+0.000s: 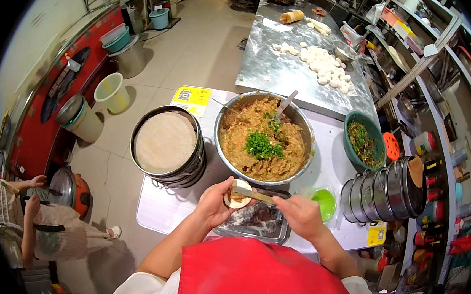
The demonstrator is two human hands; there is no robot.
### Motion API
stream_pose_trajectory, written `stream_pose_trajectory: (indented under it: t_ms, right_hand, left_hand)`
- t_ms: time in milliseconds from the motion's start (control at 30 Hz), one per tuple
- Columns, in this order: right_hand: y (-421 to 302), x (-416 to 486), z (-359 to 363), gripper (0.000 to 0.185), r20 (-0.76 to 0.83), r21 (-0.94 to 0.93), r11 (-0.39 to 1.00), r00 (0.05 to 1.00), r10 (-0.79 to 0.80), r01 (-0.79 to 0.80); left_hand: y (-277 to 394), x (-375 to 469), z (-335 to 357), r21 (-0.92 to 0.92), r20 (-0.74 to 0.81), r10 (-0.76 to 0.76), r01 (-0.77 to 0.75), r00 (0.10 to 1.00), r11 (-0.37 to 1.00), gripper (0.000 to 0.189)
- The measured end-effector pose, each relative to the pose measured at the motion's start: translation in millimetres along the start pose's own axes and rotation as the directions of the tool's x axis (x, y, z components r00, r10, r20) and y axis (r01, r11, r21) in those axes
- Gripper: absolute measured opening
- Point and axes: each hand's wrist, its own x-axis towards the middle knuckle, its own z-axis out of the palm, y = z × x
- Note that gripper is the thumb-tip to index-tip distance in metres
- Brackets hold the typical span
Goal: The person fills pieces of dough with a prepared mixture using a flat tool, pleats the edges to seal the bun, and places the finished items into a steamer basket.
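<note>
A round dough wrapper point(233, 203) rests in my left hand point(216, 203), cupped around its edge. Brown filling shows on the wrapper. My right hand point(301, 214) grips a flat filling spatula point(256, 194), whose blade lies over the wrapper and presses on the filling. Just beyond my hands stands a large metal bowl point(225, 164) of brown minced filling point(238, 126), topped with chopped green scallions point(263, 145). A spoon handle point(288, 101) sticks up from that filling. Under my hands is a metal tray point(252, 224) dusted with flour.
Stacked steamers stand left point(168, 146) and right point(382, 195) on the white table point(157, 209). A green bowl point(363, 141) holds chopped filling. Dough pieces point(324, 65) and a rolling pin point(291, 16) lie on the steel worktable point(257, 58). At far left stands another person point(55, 227).
</note>
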Motion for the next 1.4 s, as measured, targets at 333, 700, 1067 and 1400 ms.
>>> stream_pose_trajectory:
  t_ms: [333, 700, 1067, 1400]
  right_hand:
    - [19.8, -1.4, 3.0, 0.009, 0.027, 0.369, 0.833, 0.9, 0.434, -0.413]
    - [72.8, 1.6, 43.5, 0.014, -0.053, -0.333, 0.88, 0.939, 0.341, -0.339]
    - [70.7, 0.9, 40.5, 0.007, -0.036, -0.172, 0.928, 0.943, 0.33, -0.331]
    - [68.6, -1.5, 38.8, 0.012, 0.016, -0.1, 0.932, 0.936, 0.351, -0.347]
  left_hand:
    - [5.0, 3.5, -5.1, 0.055, -0.106, 0.079, -0.073, 0.991, 0.996, 0.03]
    - [5.5, -3.4, 4.8, 0.163, -0.056, 0.119, -0.109, 0.991, 0.981, 0.031]
    - [3.0, 3.7, -4.0, 0.121, -0.068, 0.065, -0.056, 0.996, 0.991, 0.029]
    - [1.0, 0.8, -4.4, 0.108, -0.098, 0.047, -0.037, 0.994, 0.993, 0.03]
